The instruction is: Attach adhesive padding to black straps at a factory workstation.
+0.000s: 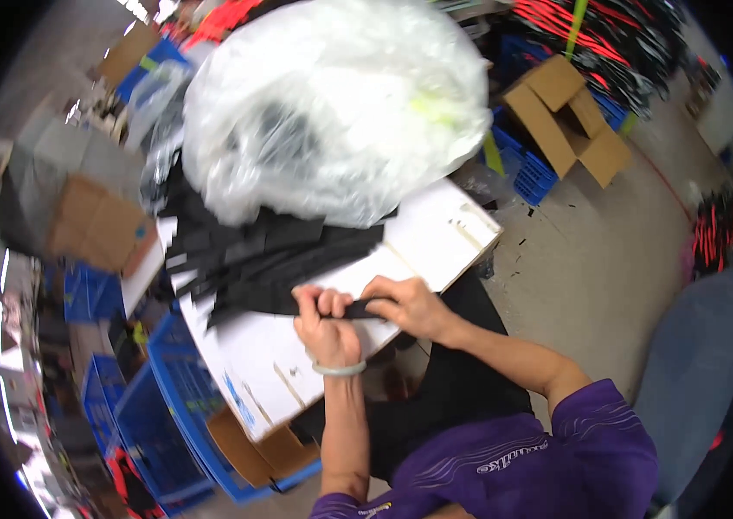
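Shirt (505, 463): purple, white lettering
Left grip (327, 324): fingers curled around a black strip (368, 309)
Right grip (408, 304): pinched on the same strip
Strip: between both grips, above the white counter (436, 221), near a black pile (276, 259)

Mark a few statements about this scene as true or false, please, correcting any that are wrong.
1. The left hand and right hand both grip a black strip. True.
2. The big plastic bag is solid red. False: the plastic bag is whitish and translucent.
3. A pale bracelet circles the left wrist. True.
4. The pile of black strips lies on the floor. False: the pile is on the white table.
5. The person wears a purple shirt. True.
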A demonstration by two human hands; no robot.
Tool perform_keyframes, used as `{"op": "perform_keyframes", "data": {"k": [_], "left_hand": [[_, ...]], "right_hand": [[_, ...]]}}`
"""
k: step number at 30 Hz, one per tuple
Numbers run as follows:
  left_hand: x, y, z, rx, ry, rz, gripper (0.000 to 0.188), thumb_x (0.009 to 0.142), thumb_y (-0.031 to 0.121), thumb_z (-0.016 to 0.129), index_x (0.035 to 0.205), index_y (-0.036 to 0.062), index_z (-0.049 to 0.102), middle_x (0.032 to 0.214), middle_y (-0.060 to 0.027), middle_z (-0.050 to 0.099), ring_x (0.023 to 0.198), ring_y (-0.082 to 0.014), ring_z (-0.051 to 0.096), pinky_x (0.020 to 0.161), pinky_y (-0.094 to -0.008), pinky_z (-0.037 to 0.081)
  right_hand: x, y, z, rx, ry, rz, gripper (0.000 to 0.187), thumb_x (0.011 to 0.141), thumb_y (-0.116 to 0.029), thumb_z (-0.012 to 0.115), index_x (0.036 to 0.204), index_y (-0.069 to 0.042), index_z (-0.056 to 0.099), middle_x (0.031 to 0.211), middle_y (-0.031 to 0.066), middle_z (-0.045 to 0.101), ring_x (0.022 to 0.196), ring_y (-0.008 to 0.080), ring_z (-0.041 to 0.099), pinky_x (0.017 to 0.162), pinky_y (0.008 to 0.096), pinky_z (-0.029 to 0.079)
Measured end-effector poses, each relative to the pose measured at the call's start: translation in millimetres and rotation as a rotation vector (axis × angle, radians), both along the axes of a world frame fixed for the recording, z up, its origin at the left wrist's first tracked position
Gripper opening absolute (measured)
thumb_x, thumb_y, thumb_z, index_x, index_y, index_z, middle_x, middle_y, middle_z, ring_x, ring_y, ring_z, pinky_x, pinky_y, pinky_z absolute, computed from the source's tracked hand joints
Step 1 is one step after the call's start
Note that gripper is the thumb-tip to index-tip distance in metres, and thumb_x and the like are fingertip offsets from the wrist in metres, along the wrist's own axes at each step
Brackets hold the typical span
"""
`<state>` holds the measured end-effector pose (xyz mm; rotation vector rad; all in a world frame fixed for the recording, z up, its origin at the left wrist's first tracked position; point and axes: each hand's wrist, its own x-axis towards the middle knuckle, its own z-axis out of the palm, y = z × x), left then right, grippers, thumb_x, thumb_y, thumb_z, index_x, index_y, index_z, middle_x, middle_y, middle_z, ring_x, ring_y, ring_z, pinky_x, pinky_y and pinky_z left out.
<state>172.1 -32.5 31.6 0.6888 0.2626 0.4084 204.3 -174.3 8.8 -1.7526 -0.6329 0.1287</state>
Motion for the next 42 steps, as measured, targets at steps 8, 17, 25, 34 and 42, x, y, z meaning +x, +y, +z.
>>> {"op": "perform_keyframes", "data": {"k": [8,17,25,34,42], "left_hand": [[28.3,-23.9,40.8,-0.15,-0.081,0.017,0.027,0.099,0.029,0.049,0.092,0.0039,0.053,0.07,-0.0028,0.045,0.065,-0.0174,0.045,0.076,-0.0375,0.045],[39.2,-16.7,33.2,0.051,0.091,0.044,0.037,0.089,0.038,0.065,0.07,0.0114,0.049,0.058,-0.0031,0.048,0.05,-0.0187,0.048,0.06,-0.0384,0.049],[17.0,6.7,-5.8,-0.125,0.284,0.04,0.047,0.093,0.053,0.051,0.066,0.0149,0.042,0.047,-0.0041,0.041,0.037,-0.0199,0.042,0.046,-0.0389,0.044],[-13.4,-10.8,-46.6,0.36,0.261,-0.052,0.019,0.092,0.012,0.055,0.081,0.0021,0.044,0.061,-0.0107,0.053,0.053,-0.0203,0.056,0.067,-0.0413,0.057],[-1.7,-12.6,-49.4,0.396,0.249,-0.056,0.014,0.091,0.008,0.052,0.083,0.0014,0.043,0.064,-0.0142,0.052,0.054,-0.0234,0.055,0.069,-0.0449,0.056]], "right_hand": [[15.1,-13.7,28.6,-0.03,-0.416,-0.173,0.033,0.072,-0.018,0.078,0.094,0.0,0.062,0.086,0.014,0.064,0.075,0.0308,0.065,0.064,0.0345,0.052],[31.7,-6.7,35.0,0.167,-0.315,-0.051,0.025,0.07,-0.02,0.078,0.081,-0.001,0.066,0.076,0.0125,0.066,0.068,0.0304,0.065,0.06,0.0369,0.051],[278.6,15.4,66.7,-0.375,-0.764,-0.408,0.018,0.078,-0.015,0.067,0.095,-0.009,0.068,0.1,0.0063,0.067,0.098,0.0275,0.06,0.081,0.04,0.05],[359.1,31.7,14.9,-0.717,-0.783,-0.177,0.018,0.078,-0.002,0.057,0.093,-0.009,0.063,0.099,0.0093,0.061,0.101,0.0298,0.06,0.078,0.0445,0.052],[339.0,9.3,35.5,-0.472,-0.874,-0.132,0.012,0.075,0.001,0.054,0.087,-0.003,0.055,0.092,0.0118,0.059,0.085,0.0307,0.063,0.068,0.0421,0.055]]}}
